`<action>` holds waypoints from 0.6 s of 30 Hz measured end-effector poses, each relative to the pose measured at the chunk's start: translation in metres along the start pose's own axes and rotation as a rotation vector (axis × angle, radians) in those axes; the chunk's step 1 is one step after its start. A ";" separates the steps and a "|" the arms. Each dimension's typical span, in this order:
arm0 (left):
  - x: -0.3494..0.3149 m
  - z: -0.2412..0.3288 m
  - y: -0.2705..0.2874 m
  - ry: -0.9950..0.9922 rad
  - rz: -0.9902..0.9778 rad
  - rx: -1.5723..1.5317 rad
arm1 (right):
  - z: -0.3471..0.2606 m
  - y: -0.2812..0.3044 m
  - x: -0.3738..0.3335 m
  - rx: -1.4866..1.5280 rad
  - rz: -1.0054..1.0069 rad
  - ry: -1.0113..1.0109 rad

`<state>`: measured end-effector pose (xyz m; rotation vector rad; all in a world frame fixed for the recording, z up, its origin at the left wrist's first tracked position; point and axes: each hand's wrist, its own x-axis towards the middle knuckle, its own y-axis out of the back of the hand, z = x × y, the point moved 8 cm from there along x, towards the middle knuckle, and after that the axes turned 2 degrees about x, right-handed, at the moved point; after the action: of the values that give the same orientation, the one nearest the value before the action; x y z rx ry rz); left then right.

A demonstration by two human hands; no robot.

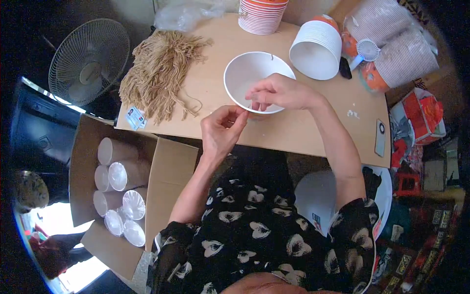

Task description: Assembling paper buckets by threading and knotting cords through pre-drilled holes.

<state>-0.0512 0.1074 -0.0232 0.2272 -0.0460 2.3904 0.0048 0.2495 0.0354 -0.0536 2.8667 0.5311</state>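
Observation:
A white-lined paper bucket (240, 73) stands mouth up at the middle of the table. A short strand (272, 57) shows on its far rim. My left hand (220, 128) is at the near left rim, thumb and forefinger pinched together against the edge. My right hand (281, 93) reaches over the near right rim, its curled fingers inside the mouth. Close to its fingertips a thin pale bit shows at the rim, too small to name. Whatever each pinch holds is mostly hidden. Left of the bucket lies a loose heap of tan cords (161, 68).
Stacked paper buckets (316, 51) lie on their side, another stack (264, 17) stands behind, and bagged stacks (406, 61) fill the far right. A small handheld fan (367, 50), a phone (380, 137) and a card (134, 119) are around. A carton (169, 171) of wrapped tubs stands lower left.

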 end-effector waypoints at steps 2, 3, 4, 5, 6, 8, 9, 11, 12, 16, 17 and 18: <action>0.001 0.002 0.001 0.010 -0.002 0.018 | -0.001 -0.001 0.001 -0.063 -0.037 0.018; 0.001 0.001 0.001 0.013 -0.004 0.017 | -0.002 -0.003 0.001 -0.128 -0.073 0.037; 0.001 0.001 0.000 0.013 -0.008 0.006 | 0.000 -0.004 0.002 -0.125 -0.073 0.035; 0.002 0.001 0.000 0.011 -0.012 -0.004 | 0.001 -0.004 0.005 -0.114 -0.064 0.051; 0.002 0.001 0.001 0.014 -0.011 -0.003 | 0.002 -0.003 0.007 -0.101 -0.057 0.069; 0.003 0.001 0.001 0.044 -0.054 0.045 | 0.001 -0.003 0.005 -0.138 -0.006 0.089; 0.004 0.003 0.004 0.045 -0.050 0.047 | -0.001 -0.002 0.004 -0.177 0.043 0.108; 0.003 0.029 0.010 -0.235 -0.077 0.312 | -0.001 0.000 -0.004 -0.207 0.174 0.162; 0.005 0.028 0.024 -0.336 -0.065 0.433 | -0.007 0.006 -0.011 -0.240 0.310 0.213; 0.024 0.088 0.068 -0.736 0.424 0.937 | -0.011 -0.009 -0.021 -0.289 0.306 0.184; 0.034 0.104 0.066 -0.751 0.442 0.977 | -0.010 -0.011 -0.021 -0.289 0.308 0.184; 0.044 0.118 0.065 -0.762 0.463 1.023 | -0.016 -0.012 -0.021 -0.365 0.338 0.273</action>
<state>-0.1089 0.0771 0.1027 1.7310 0.8574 2.3887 0.0227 0.2323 0.0503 0.3290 3.0105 1.1937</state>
